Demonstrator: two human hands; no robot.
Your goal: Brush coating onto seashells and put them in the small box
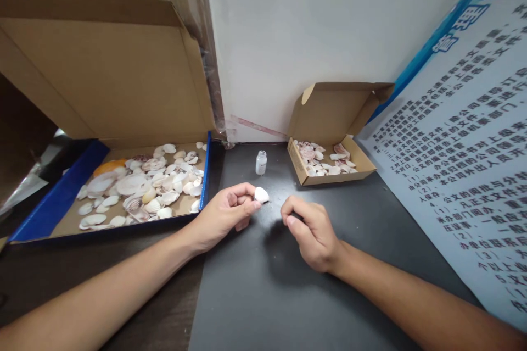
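Between the thumb and fingers of my left hand (230,208) is a small white seashell (261,194), held just above the dark tabletop. My right hand (310,233) is closed, thumb against the curled index finger, a short way to the right of the shell. Whatever it may pinch is hidden or too small to make out. Behind the shell, a small glass bottle (261,163) with whitish contents and no cap stands upright.
At left, an open blue-edged cardboard box (53,197) holds many seashells (152,183). A smaller open carton (333,178) with shells stands back right. A white wall panel (296,38) rises behind, and a printed board (461,137) leans along the right.
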